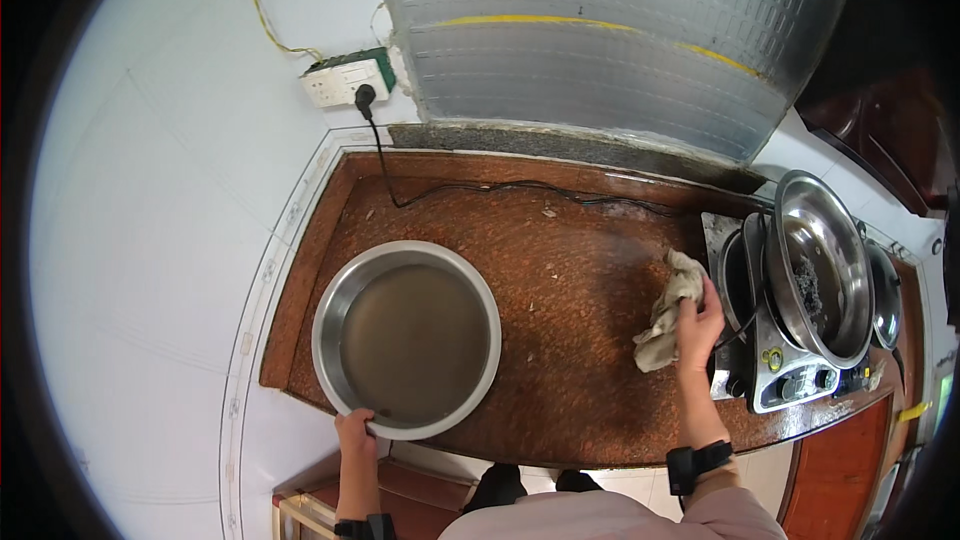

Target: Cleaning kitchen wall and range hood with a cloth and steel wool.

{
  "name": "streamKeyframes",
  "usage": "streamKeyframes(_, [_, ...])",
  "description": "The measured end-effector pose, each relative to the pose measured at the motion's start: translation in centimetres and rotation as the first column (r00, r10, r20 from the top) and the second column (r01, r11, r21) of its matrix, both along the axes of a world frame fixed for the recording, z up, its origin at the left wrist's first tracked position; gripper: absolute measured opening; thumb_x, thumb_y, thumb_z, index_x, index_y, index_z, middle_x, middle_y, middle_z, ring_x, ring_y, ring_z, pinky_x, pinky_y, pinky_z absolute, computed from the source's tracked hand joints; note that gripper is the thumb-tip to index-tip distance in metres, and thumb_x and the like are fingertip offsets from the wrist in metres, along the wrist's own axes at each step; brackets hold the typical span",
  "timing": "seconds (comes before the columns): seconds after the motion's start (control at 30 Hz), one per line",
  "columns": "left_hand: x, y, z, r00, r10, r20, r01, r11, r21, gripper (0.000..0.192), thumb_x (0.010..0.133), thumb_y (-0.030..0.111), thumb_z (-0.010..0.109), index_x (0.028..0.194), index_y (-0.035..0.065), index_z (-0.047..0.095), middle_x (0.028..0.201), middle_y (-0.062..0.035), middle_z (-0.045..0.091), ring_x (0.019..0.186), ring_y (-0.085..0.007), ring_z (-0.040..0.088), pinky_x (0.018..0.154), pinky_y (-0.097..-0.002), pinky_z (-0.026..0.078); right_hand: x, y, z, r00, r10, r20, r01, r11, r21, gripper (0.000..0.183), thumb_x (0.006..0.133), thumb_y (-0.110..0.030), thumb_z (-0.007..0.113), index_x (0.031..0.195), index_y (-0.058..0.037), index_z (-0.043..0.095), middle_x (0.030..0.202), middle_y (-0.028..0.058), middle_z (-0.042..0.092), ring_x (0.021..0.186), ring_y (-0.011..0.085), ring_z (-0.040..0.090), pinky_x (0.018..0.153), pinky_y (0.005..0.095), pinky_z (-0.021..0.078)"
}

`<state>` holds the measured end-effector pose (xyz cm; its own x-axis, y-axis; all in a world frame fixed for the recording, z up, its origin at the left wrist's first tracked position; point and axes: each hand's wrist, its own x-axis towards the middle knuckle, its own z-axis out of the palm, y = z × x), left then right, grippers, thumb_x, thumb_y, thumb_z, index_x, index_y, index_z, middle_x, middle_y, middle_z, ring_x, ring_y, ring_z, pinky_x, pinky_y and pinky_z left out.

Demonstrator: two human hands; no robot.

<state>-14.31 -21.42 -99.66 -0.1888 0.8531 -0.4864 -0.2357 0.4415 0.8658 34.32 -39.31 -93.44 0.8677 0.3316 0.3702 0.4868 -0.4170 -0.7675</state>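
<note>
My left hand (355, 427) grips the near rim of a wide steel basin (326, 345), thumb over the edge. Murky brownish water (416, 345) fills much of the basin, which rests at the left of a reddish-brown stone countertop (555, 360). In my right hand (699, 321) is a crumpled, pale, dirty cloth (660, 334), held just left of the cooktops. Whether the cloth touches the counter is hard to tell.
On the right, electric cooktops (795, 382) carry a tilted steel bowl (795, 202) with a scouring pad (808, 285) inside. A glass lid (887, 296) is beyond it. A black power cord (480, 186) runs along the back to a wall socket (337, 84). Small scraps dot the counter.
</note>
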Motion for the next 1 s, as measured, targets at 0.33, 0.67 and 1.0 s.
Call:
streamKeyframes(0.33, [-1.9,3.4,1.5,0.996,0.000,-0.092,-0.007,0.997,-0.072,0.050,0.057,-0.006,0.047,0.106,-0.0055,0.051,0.094,-0.0144,0.057,0.083,-0.0298,0.056,0.075,-0.0392,0.047,4.1,8.8,-9.7,0.931,-0.220,0.292,0.361,0.687,-0.631,0.050,0.077,-0.036,0.058,0.123,-0.0201,0.048,0.122,0.0168,0.046,0.098,0.0365,0.051,0.077,0.0496,0.0411])
streamKeyframes(0.67, [-6.3,7.7,1.4,0.995,-0.066,-0.073,0.064,0.998,-0.025,0.054,0.055,-0.003,0.045,0.110,-0.0028,0.050,0.090,-0.0139,0.058,0.080,-0.0298,0.057,0.075,-0.0389,0.049,12.0,21.4,-10.8,0.890,-0.427,0.162,0.425,0.644,-0.637,0.035,0.077,-0.036,0.056,0.098,-0.0084,0.060,0.100,0.0189,0.058,0.090,0.0331,0.058,0.072,0.0469,0.0465])
streamKeyframes(1.0, [-9.7,10.1,2.1,0.928,-0.293,-0.229,0.292,0.956,-0.038,0.045,0.067,0.011,0.058,0.108,-0.0032,0.050,0.086,-0.0108,0.058,0.075,-0.0247,0.059,0.067,-0.0344,0.052,2.4,24.7,-9.8,0.898,0.421,0.126,-0.302,0.799,-0.520,0.037,0.074,-0.021,0.058,0.107,-0.0053,0.058,0.102,0.0231,0.059,0.092,0.0372,0.058,0.075,0.0429,0.0480])
